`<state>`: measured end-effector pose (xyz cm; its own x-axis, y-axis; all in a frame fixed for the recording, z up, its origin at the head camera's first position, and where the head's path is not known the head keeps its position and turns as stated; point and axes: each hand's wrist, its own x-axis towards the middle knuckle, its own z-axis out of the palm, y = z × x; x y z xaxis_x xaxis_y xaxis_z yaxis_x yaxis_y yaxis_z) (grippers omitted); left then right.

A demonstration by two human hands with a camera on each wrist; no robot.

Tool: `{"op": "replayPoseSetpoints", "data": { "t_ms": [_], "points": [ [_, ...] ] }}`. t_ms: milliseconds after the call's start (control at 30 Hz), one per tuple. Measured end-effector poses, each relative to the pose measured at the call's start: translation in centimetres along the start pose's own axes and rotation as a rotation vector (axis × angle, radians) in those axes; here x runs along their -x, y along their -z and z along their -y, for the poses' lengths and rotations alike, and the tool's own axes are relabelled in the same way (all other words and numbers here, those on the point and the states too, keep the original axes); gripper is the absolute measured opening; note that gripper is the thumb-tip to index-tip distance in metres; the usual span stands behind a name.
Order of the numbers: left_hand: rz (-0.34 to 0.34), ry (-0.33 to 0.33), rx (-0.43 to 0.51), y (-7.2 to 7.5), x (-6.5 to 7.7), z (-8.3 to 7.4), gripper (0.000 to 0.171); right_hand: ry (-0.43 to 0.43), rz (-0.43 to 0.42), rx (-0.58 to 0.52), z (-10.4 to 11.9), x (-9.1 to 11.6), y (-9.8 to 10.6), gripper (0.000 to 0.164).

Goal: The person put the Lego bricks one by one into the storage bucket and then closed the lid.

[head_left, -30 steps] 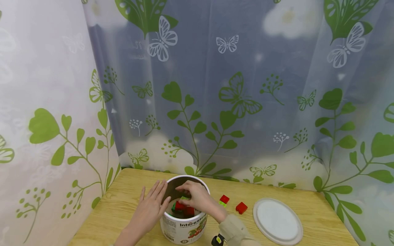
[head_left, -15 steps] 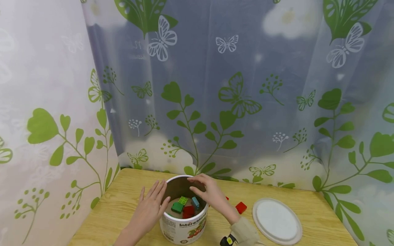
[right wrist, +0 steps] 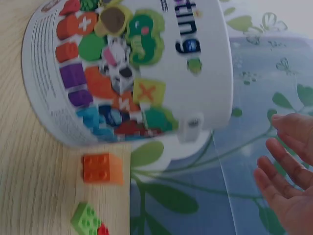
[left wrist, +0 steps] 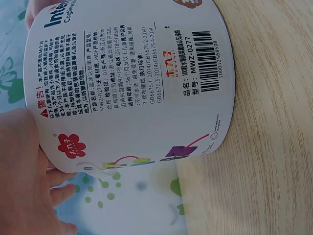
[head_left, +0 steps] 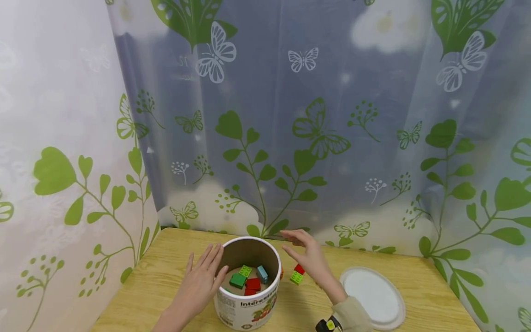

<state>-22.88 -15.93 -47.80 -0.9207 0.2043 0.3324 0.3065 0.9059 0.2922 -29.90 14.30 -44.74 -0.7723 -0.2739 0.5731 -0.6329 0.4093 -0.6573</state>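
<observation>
A white bucket (head_left: 244,304) with printed pictures stands on the table. In it lie a dark green brick (head_left: 238,280), a lime brick (head_left: 245,271), a blue brick (head_left: 262,274) and red bricks (head_left: 252,284). My left hand (head_left: 198,283) rests on the bucket's left rim, fingers extended. To the right of the bucket, my right hand (head_left: 309,256) is above the table with parted, relaxed fingers and nothing in them. Below it lie a lime brick (head_left: 296,276) and a red brick (head_left: 299,268). In the right wrist view an orange brick (right wrist: 100,168) sits close beside the bucket.
A round white lid (head_left: 371,295) lies on the wooden table (head_left: 182,249), partly behind the right forearm. A patterned curtain (head_left: 265,138) hangs behind the table's far edge. On the right wrist is a black watch-like device (head_left: 328,324).
My right hand has come up out of the bucket and moved right, over the table. The bricks inside now show. My left hand stays on the rim.
</observation>
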Motion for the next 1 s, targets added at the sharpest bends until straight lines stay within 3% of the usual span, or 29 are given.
{"op": "replayPoseSetpoints", "data": {
  "t_ms": [167,400,1000],
  "points": [
    [-0.001,-0.001,0.0,0.0,0.0,0.0,0.061,-0.013,-0.033,0.038,-1.4,0.5,1.7,0.04],
    [-0.003,-0.006,0.002,0.1,0.0,-0.1,0.061,-0.145,-0.053,0.073,-3.5,1.7,3.4,0.043],
    [-0.012,-0.01,-0.002,-0.1,0.1,0.1,0.061,-0.308,0.009,0.172,-8.6,5.2,3.7,0.046]
  ]
}}
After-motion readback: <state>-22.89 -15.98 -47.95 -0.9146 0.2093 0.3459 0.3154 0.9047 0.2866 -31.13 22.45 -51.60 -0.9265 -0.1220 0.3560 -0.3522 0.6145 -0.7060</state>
